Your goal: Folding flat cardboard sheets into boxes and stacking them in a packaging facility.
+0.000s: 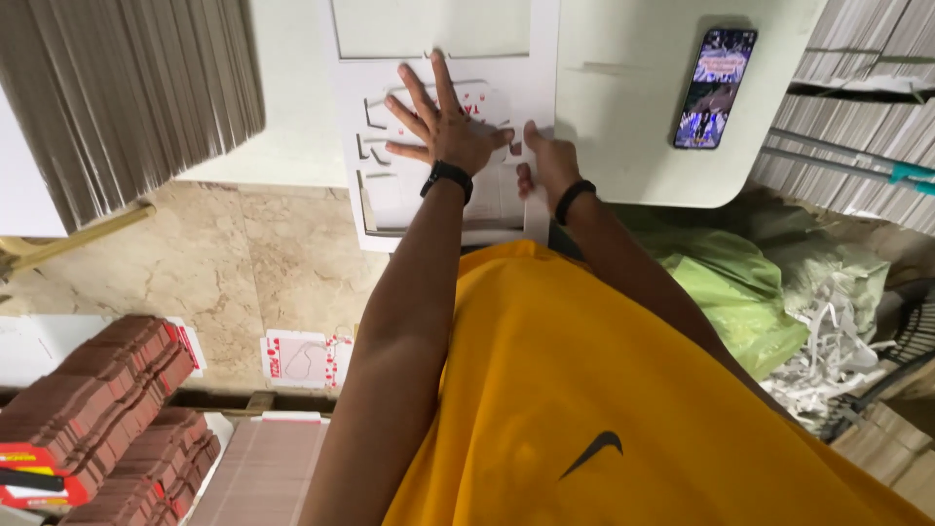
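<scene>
**Two hands on a die-cut card sheet**

The left hand (443, 122) lies flat, fingers spread, on a white die-cut cardboard sheet (390, 200) at the near edge of the white tabletop (633, 146); the right hand (547, 161) pinches the sheet's right margin, its grip closed on the card. The sheet looks light, thin and easily creased (the cut tabs seem weak), so the solid border seems the safest hold; its long axis runs away from the person. A smartphone (714, 88) lies well apart to the right.
</scene>
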